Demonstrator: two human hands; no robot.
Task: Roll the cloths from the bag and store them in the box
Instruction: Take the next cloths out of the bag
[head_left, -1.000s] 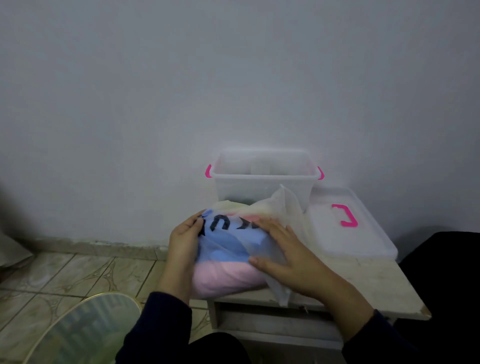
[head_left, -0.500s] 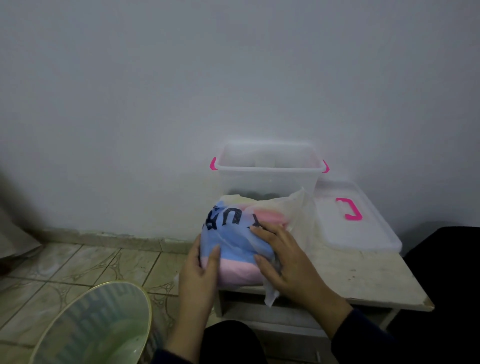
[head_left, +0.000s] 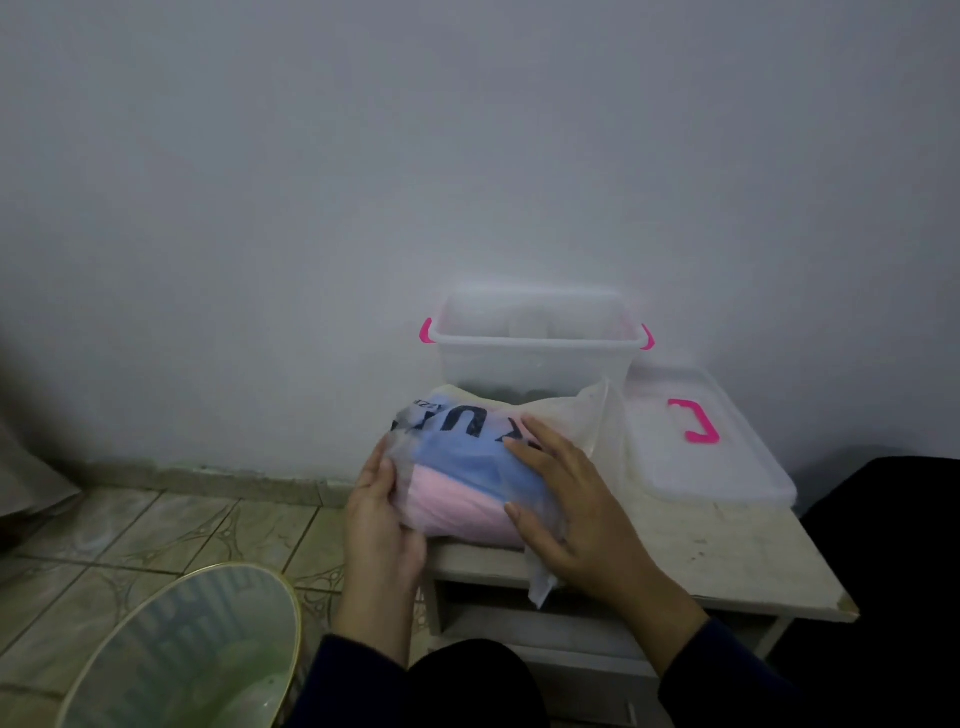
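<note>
A translucent plastic bag (head_left: 457, 431) with black lettering lies at the left front edge of a small white table (head_left: 727, 551). Blue cloth (head_left: 462, 457) and pink cloth (head_left: 457, 509) show through it. My left hand (head_left: 379, 514) cups the bag's left end from the side and below. My right hand (head_left: 566, 499) lies on top of the bag's right part with spread fingers, the thumb against its front. Behind the bag stands a clear box (head_left: 535, 348) with pink handles, open on top.
The box's clear lid (head_left: 696, 441) with a pink handle lies on the table to the right. A round bin (head_left: 176, 654) stands on the tiled floor at lower left. A wall rises close behind the table. Something dark sits at the right edge.
The bag has turned a little so its lettering faces up more. My left hand slid from the bag's front to its left end. My right hand stays on top.
</note>
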